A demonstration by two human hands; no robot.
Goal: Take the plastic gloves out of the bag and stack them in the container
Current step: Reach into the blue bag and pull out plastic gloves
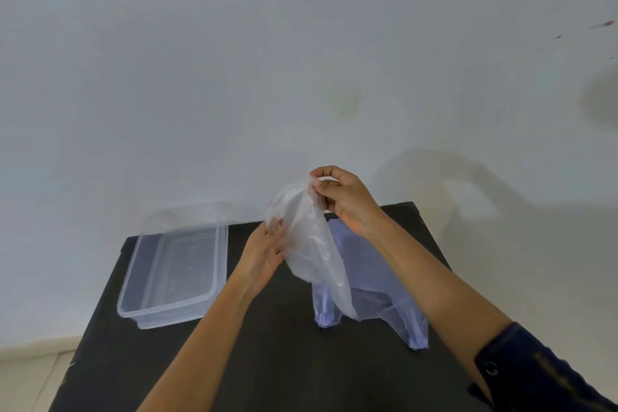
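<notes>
A thin clear plastic glove (pixel 309 244) hangs in the air above the table, crumpled and drooping. My right hand (pixel 347 199) pinches its top edge between thumb and fingers. My left hand (pixel 264 252) grips its left side lower down. Below and behind the glove lies a bluish translucent bag (pixel 378 298) flat on the black table (pixel 267 361), its two handle loops pointing toward me. The clear rectangular container (pixel 174 274) sits on the table's left part, open, with nothing I can make out inside it.
The container's clear lid (pixel 190 216) leans behind it against the pale wall (pixel 301 60). The table's left edge drops to a tiled floor (pixel 30 381). A dark sleeve (pixel 535 375) covers my right upper arm.
</notes>
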